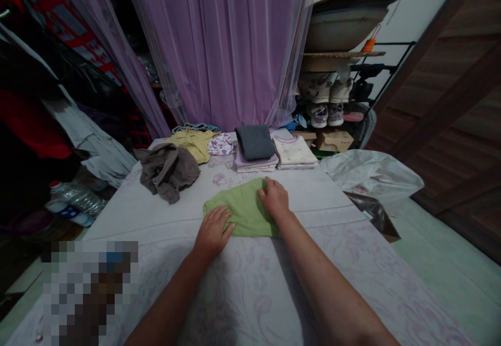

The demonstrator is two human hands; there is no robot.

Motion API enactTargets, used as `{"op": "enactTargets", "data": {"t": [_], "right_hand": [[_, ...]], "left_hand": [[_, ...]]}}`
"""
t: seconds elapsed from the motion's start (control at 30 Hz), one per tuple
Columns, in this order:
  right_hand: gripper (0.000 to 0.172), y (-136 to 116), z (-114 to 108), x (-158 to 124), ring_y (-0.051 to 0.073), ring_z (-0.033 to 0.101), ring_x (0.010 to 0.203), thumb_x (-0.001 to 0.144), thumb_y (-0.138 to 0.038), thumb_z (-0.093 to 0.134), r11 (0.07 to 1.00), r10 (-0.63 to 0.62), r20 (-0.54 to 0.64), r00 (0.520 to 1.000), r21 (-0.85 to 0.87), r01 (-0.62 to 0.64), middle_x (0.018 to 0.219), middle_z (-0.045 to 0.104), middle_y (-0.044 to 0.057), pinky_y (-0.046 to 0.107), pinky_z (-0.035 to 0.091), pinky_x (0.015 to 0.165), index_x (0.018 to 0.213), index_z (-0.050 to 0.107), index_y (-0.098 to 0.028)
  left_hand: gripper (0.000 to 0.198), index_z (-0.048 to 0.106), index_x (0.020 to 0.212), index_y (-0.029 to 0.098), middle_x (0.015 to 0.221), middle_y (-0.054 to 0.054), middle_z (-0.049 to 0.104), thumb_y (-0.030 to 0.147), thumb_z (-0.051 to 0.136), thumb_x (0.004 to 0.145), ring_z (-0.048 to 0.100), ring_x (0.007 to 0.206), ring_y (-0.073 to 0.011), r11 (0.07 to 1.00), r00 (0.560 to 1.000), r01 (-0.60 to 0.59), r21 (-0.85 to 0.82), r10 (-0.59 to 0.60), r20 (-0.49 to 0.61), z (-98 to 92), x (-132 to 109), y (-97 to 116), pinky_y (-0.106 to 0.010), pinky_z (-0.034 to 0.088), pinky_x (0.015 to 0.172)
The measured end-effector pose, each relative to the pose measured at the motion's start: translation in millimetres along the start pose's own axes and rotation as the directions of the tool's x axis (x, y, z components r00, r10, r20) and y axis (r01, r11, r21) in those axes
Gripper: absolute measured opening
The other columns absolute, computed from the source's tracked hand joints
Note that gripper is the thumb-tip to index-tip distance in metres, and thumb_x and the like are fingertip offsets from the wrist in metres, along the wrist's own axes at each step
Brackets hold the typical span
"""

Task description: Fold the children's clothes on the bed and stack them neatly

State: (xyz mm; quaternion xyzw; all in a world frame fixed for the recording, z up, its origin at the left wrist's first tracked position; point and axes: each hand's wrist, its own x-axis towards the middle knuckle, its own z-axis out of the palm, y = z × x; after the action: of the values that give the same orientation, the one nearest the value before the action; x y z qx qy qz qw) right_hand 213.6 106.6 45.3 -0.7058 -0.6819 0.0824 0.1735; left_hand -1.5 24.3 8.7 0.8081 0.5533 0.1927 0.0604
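A green folded garment (245,207) lies on the white, flower-patterned sheet in front of me. My left hand (214,229) rests on its left edge, fingers stretched out over the cloth. On the upper right part lies my right hand (275,198), its fingers bent over the fabric; whether they pinch it I cannot make out. Behind the green piece stands a folded stack with a dark grey garment (255,142) on top. Beside it is a pile topped by a cream shirt (294,150) with a purple neckline.
A crumpled brown garment (168,168) and a yellow one (193,142) lie at the back left. Purple curtains (223,48) hang behind. To the right are a shoe rack with sneakers (326,114), a clear plastic bag (371,174) and a wooden door (457,100). Bottles (76,200) stand at left.
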Motion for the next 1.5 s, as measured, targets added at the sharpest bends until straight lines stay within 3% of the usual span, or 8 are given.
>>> {"op": "enactTargets", "data": {"t": [0.13,0.37,0.57,0.77,0.9,1.23,1.37,1.5], "right_hand": [[0.047,13,5,20,0.029,0.064,0.106,0.09,-0.043,0.051,0.99,0.14,0.069,0.988,-0.025,-0.139,0.112,0.07,0.015,0.037,0.047,0.086,0.129,0.057,-0.017],[0.036,24,10,23,0.025,0.066,0.101,0.095,-0.038,0.043,0.977,0.214,-0.019,0.977,0.008,-0.214,0.111,0.069,0.012,0.034,0.047,0.081,0.123,0.06,-0.022],[0.045,5,4,3,0.026,0.055,0.12,0.094,-0.031,0.041,0.994,-0.096,-0.103,0.99,0.045,0.101,0.132,0.059,0.015,0.038,0.041,0.1,0.135,0.052,-0.015],[0.05,-26,30,-20,0.023,0.036,0.14,0.096,-0.03,0.037,0.883,-0.47,0.164,0.867,0.079,0.463,0.151,0.043,0.01,0.041,0.027,0.115,0.143,0.046,-0.016],[0.055,-17,38,-12,0.026,0.025,0.145,0.098,-0.04,0.033,0.875,-0.47,0.246,0.848,0.0,0.485,0.157,0.031,0.012,0.052,0.018,0.117,0.148,0.038,-0.016],[0.056,19,18,20,0.027,0.022,0.146,0.1,-0.043,0.03,0.938,-0.265,0.221,0.939,-0.166,0.304,0.159,0.025,0.011,0.057,0.019,0.115,0.149,0.034,-0.017],[0.056,10,7,0,0.028,0.022,0.146,0.1,-0.043,0.031,0.952,-0.234,0.233,0.944,-0.143,0.271,0.159,0.025,0.013,0.06,0.017,0.114,0.149,0.035,-0.016],[0.056,7,7,-42,0.025,0.023,0.146,0.1,-0.046,0.03,0.917,-0.377,0.215,0.901,-0.048,0.396,0.158,0.028,0.011,0.057,0.016,0.116,0.149,0.035,-0.02]], "left_hand": [[0.035,0.066,0.112,0.019,0.131,-0.011,0.062,0.039,0.044,0.093,0.051,0.127,-0.0268,1.0,0.999,0.024,-0.014,-0.025,-0.04,2.3,1,-2,-0.046,0.037,0.111],[0.035,0.066,0.1,0.019,0.106,-0.01,0.071,0.031,0.033,0.097,0.061,0.106,-0.024,0.99,0.982,0.14,-0.01,-0.14,-0.128,-0.3,5,2,-0.041,0.044,0.102],[0.028,0.067,0.101,0.02,0.109,-0.01,0.07,0.027,0.041,0.092,0.06,0.106,-0.0247,0.988,0.985,0.151,0.042,-0.146,-0.096,-6.7,15,14,-0.042,0.045,0.1],[0.049,0.051,0.137,0.012,0.146,-0.014,0.049,0.029,0.033,0.095,0.039,0.139,-0.0266,0.994,0.995,0.096,0.041,-0.098,0.029,6.9,44,14,-0.046,0.029,0.116],[0.056,0.045,0.143,0.011,0.152,-0.015,0.041,0.038,0.035,0.094,0.031,0.144,-0.0296,0.981,0.979,0.152,0.121,-0.166,0.116,13.0,48,5,-0.049,0.019,0.12],[0.057,0.044,0.144,0.014,0.154,-0.013,0.038,0.038,0.036,0.093,0.026,0.146,-0.0298,0.963,0.967,0.186,0.192,-0.215,0.138,9.7,47,7,-0.049,0.014,0.12],[0.065,0.043,0.144,0.012,0.154,-0.016,0.037,0.051,0.039,0.092,0.026,0.145,-0.0323,0.965,0.969,0.177,0.194,-0.205,0.136,8.7,48,8,-0.051,0.013,0.119],[0.077,0.042,0.144,0.011,0.154,-0.019,0.036,0.064,0.041,0.088,0.025,0.145,-0.0342,0.96,0.973,0.154,0.235,-0.188,0.131,8.2,47,10,-0.053,0.013,0.118]]}}
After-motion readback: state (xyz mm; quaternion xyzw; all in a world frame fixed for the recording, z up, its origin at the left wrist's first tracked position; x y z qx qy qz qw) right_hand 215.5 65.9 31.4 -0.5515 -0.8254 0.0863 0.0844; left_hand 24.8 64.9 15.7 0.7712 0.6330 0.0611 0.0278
